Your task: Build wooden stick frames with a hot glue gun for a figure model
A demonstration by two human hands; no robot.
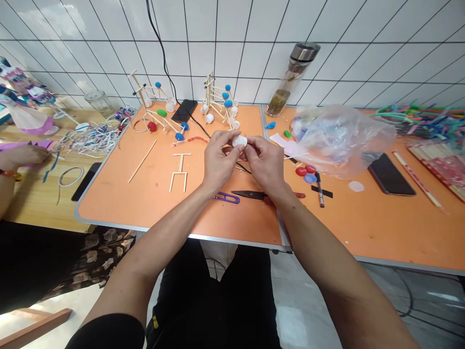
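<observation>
My left hand and my right hand meet above the orange table. Together they pinch a small white bottle cap between their fingertips. Just below my wrists lie a purple-handled thread snip and a dark pair of scissors. A small frame of glued wooden sticks lies flat to the left of my left hand. A single loose stick lies further left.
Two stick models with coloured caps stand at the back beside a black phone. A clear plastic bag, loose caps, a marker, another phone and a bottle are to the right. Another person's hand rests at the left.
</observation>
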